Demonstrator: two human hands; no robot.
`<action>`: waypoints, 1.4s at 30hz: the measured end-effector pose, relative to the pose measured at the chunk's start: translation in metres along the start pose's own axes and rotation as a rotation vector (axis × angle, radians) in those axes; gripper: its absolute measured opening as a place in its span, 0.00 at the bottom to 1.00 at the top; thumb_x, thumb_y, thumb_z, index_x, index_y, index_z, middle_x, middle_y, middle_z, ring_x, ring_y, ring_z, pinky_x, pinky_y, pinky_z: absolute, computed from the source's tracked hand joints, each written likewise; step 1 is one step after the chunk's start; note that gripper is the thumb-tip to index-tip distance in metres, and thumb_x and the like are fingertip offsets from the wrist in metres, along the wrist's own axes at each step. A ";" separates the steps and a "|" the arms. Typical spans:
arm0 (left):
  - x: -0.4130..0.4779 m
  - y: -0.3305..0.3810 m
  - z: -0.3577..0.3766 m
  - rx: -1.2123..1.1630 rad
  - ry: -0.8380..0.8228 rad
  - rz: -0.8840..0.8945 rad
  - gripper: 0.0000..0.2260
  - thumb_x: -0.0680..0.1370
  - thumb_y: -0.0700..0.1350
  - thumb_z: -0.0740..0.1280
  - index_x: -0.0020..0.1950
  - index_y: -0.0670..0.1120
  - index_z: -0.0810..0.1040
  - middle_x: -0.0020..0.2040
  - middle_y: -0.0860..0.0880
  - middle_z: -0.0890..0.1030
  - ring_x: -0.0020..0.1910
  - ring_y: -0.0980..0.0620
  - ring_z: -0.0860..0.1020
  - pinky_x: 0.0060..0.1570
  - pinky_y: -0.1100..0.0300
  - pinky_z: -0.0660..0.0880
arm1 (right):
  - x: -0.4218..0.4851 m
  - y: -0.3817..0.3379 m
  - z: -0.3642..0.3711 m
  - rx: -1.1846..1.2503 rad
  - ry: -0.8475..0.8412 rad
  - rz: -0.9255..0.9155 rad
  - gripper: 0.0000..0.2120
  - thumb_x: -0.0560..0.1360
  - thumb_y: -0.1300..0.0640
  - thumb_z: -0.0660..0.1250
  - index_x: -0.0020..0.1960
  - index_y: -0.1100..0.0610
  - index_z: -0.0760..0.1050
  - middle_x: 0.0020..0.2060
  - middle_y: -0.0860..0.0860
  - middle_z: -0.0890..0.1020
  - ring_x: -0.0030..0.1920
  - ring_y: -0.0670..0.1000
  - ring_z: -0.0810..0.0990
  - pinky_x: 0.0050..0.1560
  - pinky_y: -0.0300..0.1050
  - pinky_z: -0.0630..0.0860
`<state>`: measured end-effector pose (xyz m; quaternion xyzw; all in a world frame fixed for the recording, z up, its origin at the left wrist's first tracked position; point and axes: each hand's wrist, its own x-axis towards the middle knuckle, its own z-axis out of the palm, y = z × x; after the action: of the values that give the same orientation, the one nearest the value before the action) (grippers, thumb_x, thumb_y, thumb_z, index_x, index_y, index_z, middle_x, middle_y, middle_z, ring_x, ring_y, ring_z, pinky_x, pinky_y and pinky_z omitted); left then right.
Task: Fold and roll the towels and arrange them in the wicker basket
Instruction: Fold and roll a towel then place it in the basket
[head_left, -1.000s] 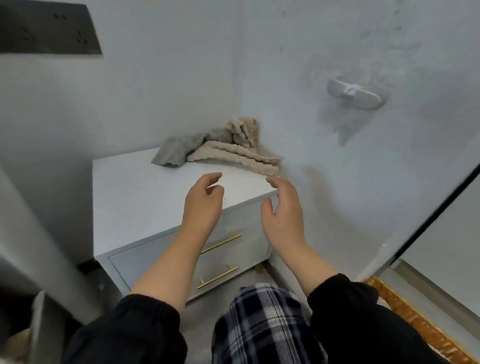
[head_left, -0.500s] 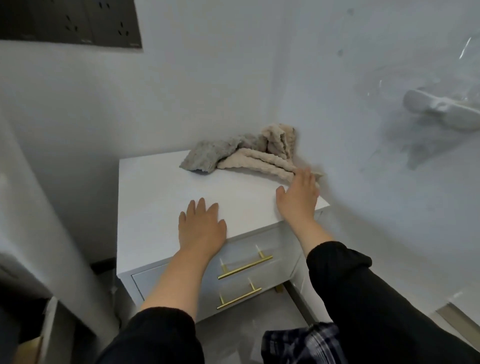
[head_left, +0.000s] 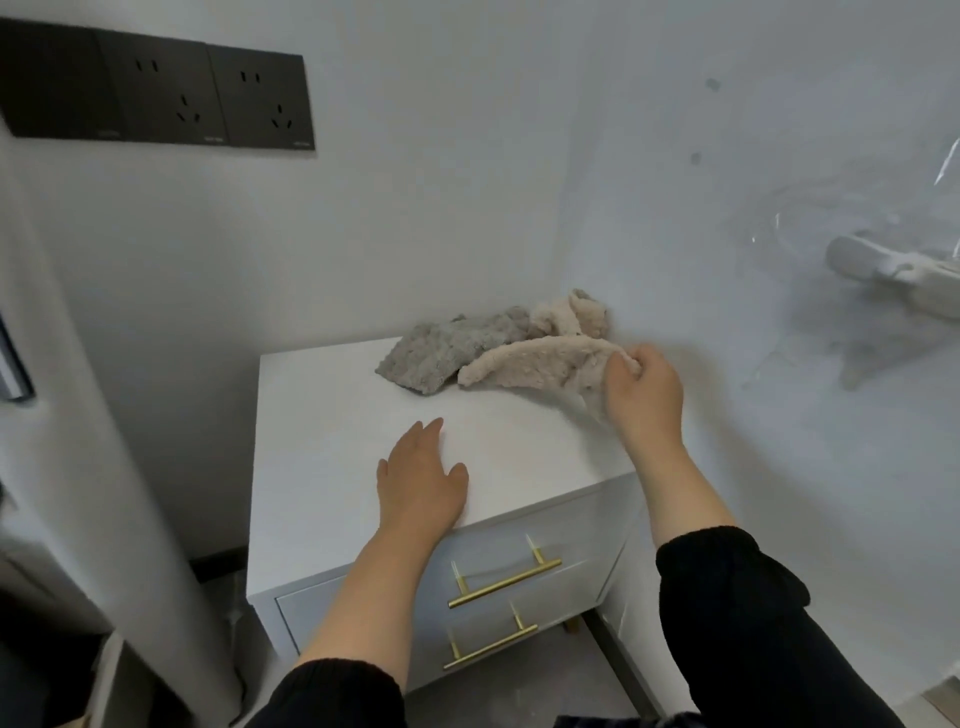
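while my right hand (head_left: 644, 395) pinches the near end of the beige towel (head_left: 535, 364), fingers curled round the fabric, that end hangs lifted off the white nightstand (head_left: 322, 447). rest of the towel trails left along the top, far end touching the grey towel (head_left: 441, 351). grey towel lies crumpled at the back of the top, near the back wall, nothing holding it. more beige fabric (head_left: 576, 319) is bunched in the back right corner against the walls; can't tell if it's the same towel or a separate one.

left hand (head_left: 421, 483) lies flat, palm down, fingers straight, thumb out to the side, on the front part of the top. well apart from both towels, holding nothing. black sleeves (head_left: 727, 597) sit partway up both forearms.

nightstand stands in the room corner, right side next to the right wall. two drawers in front: upper brass handle (head_left: 504, 582) directly over lower brass handle (head_left: 491, 647), both bar type.

dark socket panel (head_left: 156, 88) on the back wall, upper left, plates side by side. white fixture (head_left: 893, 273) sticks out of the right wall with clear film around it; blurred, can't tell what it is.
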<state>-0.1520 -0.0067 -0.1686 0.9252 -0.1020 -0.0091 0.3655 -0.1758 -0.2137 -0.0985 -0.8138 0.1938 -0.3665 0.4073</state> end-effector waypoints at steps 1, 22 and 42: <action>-0.001 0.002 -0.002 -0.132 0.027 0.005 0.28 0.79 0.45 0.61 0.77 0.49 0.55 0.78 0.49 0.55 0.77 0.51 0.53 0.75 0.51 0.51 | -0.002 -0.009 -0.005 0.088 -0.039 0.043 0.13 0.76 0.60 0.59 0.34 0.55 0.64 0.30 0.48 0.67 0.31 0.48 0.64 0.30 0.38 0.61; -0.029 0.079 -0.029 -0.495 -0.071 0.336 0.22 0.71 0.42 0.74 0.62 0.56 0.76 0.53 0.64 0.78 0.49 0.69 0.75 0.46 0.74 0.73 | -0.034 -0.051 -0.035 0.898 -0.297 0.498 0.05 0.77 0.67 0.61 0.51 0.60 0.73 0.40 0.55 0.81 0.37 0.50 0.82 0.38 0.43 0.79; -0.020 0.089 -0.035 -0.945 0.002 0.052 0.10 0.79 0.42 0.65 0.39 0.49 0.81 0.31 0.56 0.82 0.29 0.62 0.78 0.22 0.70 0.68 | -0.037 -0.031 -0.039 0.178 -0.422 0.034 0.19 0.70 0.64 0.70 0.59 0.51 0.77 0.49 0.47 0.82 0.50 0.47 0.81 0.45 0.33 0.74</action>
<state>-0.1845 -0.0430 -0.0837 0.6548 -0.1096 -0.0444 0.7465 -0.2292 -0.1926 -0.0739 -0.8299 0.0848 -0.1971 0.5151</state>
